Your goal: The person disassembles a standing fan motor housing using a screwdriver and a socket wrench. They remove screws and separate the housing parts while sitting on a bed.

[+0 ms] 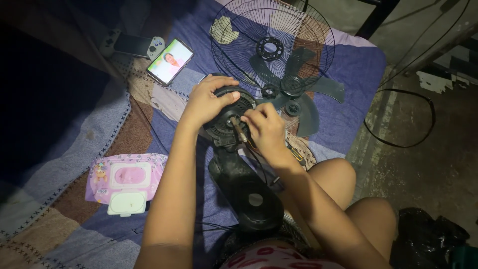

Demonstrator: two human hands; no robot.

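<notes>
Two hands on the fan motor housing (230,117): left hand (206,102) fingers clasp its rim, right hand (265,128) fingers pinch the shaft (238,128) just below; steady axial grip needed.

Motor (230,117) on blanket (64,174), grille (271,47) and blades (298,94) behind it; phone (170,61) behind-left, wipes (125,180) left, cable (398,117) right on floor.
</notes>
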